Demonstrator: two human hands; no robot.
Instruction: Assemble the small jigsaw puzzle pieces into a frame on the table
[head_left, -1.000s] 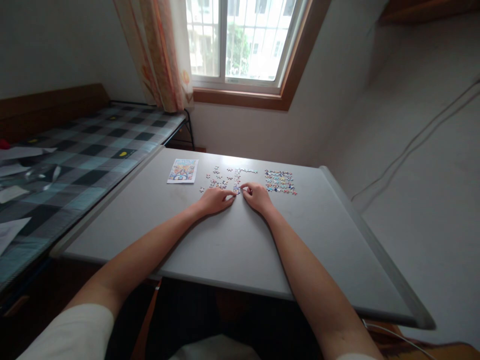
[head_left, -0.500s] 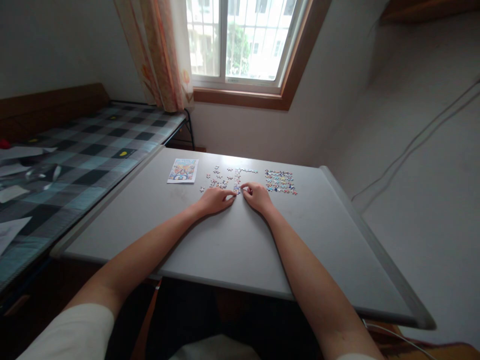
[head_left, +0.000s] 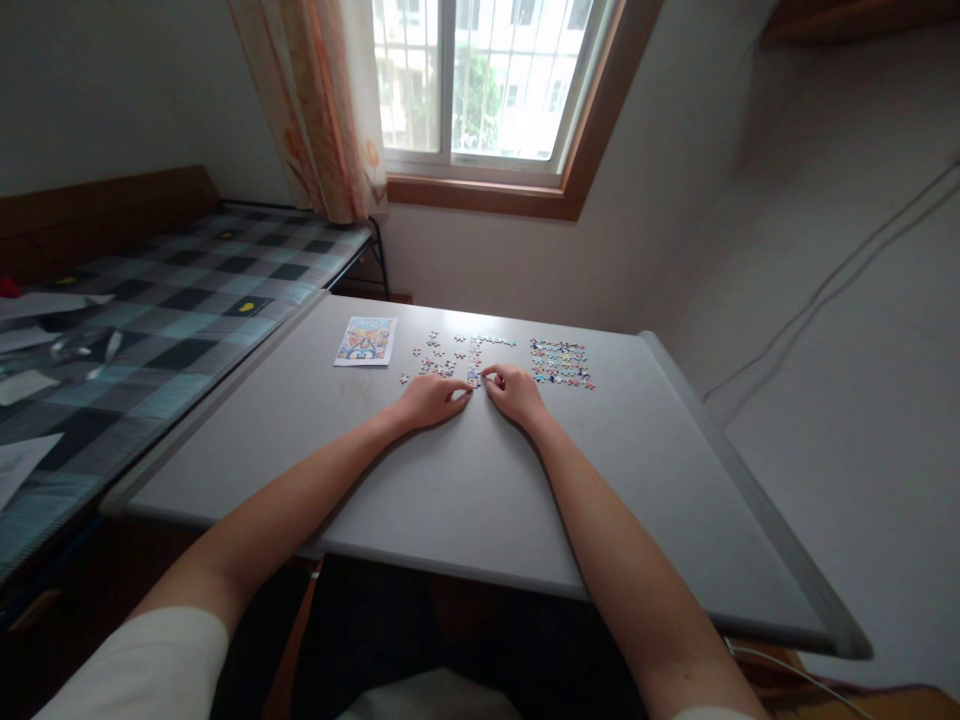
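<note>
Joined jigsaw puzzle pieces form a corner shape, with a column (head_left: pixel 475 352) running toward me and a row (head_left: pixel 498 342) along its far end. At the column's near end, on its left side, my left hand (head_left: pixel 429 402) has its finger and thumb drawn together at a small puzzle piece (head_left: pixel 473 384). My right hand (head_left: pixel 516 394) rests on the table just right of the same column, fingers curled and the index fingertip by its edge. Whatever lies between the right fingertips is too small to make out.
Loose pieces (head_left: pixel 433 340) lie scattered left of the column. More pieces (head_left: pixel 561 362) sit in rows to its right. A colourful picture sheet (head_left: pixel 366 342) lies at the grey table's (head_left: pixel 450 480) far left. A bed (head_left: pixel 247 260) adjoins the table's left side.
</note>
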